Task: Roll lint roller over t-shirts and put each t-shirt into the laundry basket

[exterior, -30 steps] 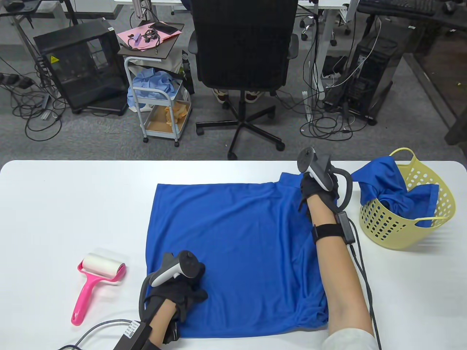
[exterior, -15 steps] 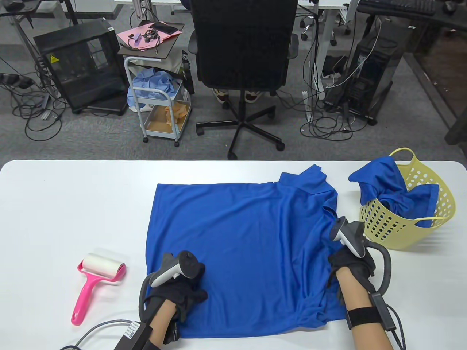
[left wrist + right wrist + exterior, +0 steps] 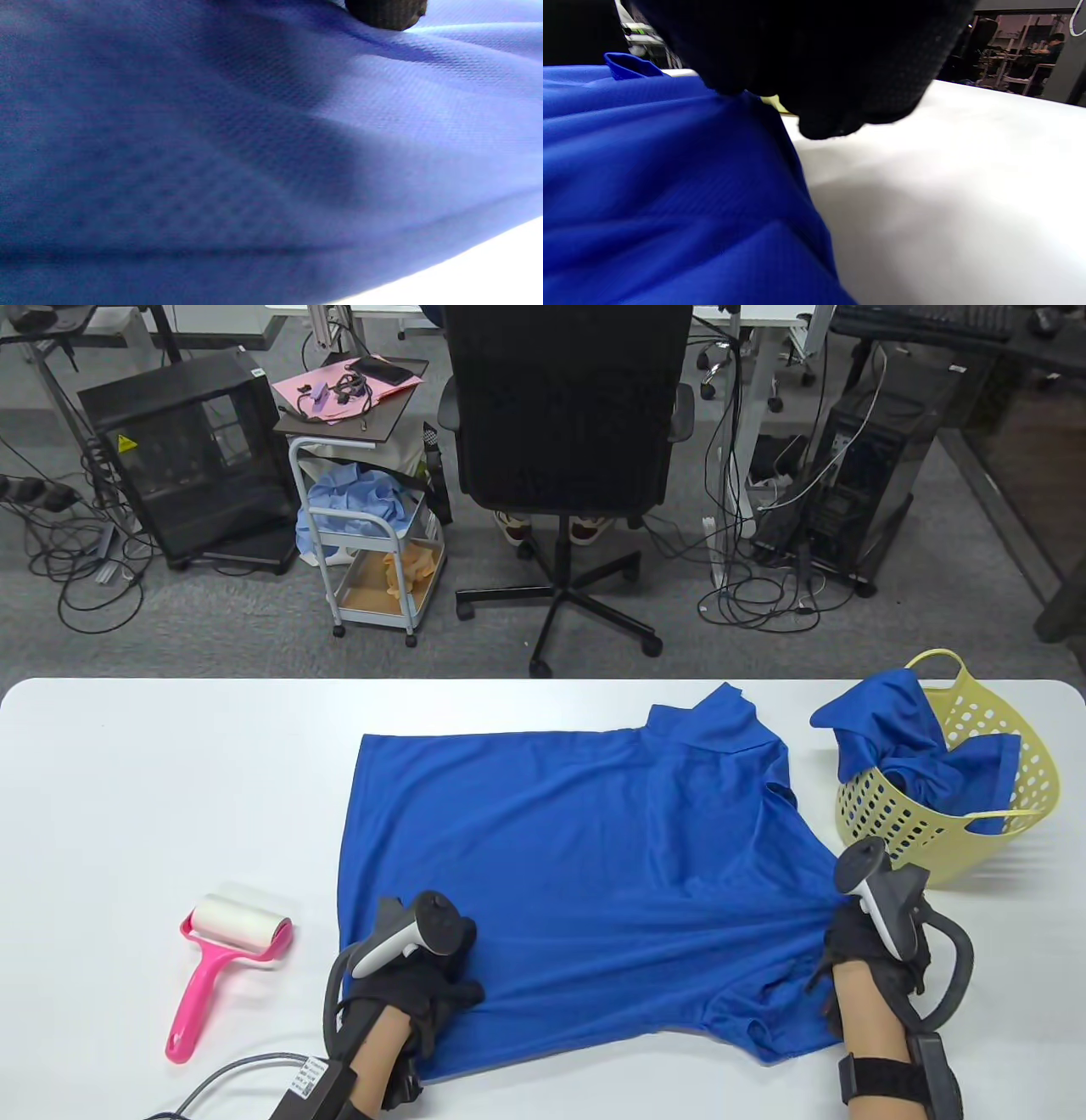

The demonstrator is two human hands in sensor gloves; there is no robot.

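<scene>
Blue t-shirt (image 3: 577, 874) lies spread on the white table (image 3: 170, 780), long axis running left to right, collar end toward the yellow laundry basket (image 3: 1031, 780), which already holds another blue shirt (image 3: 891, 746). Right hand (image 3: 865, 954) pinches the shirt's near-right edge, fabric drawn taut toward it; the right wrist view shows the fingers curled on cloth. Left hand (image 3: 416, 984) rests on the near-left part of the shirt; whether its fingers grip the fabric or only press it, I cannot tell. Pink lint roller (image 3: 225, 959) lies just left of the left hand, handle pointing toward the person, so the left hand is the nearer one for the pickup.
</scene>
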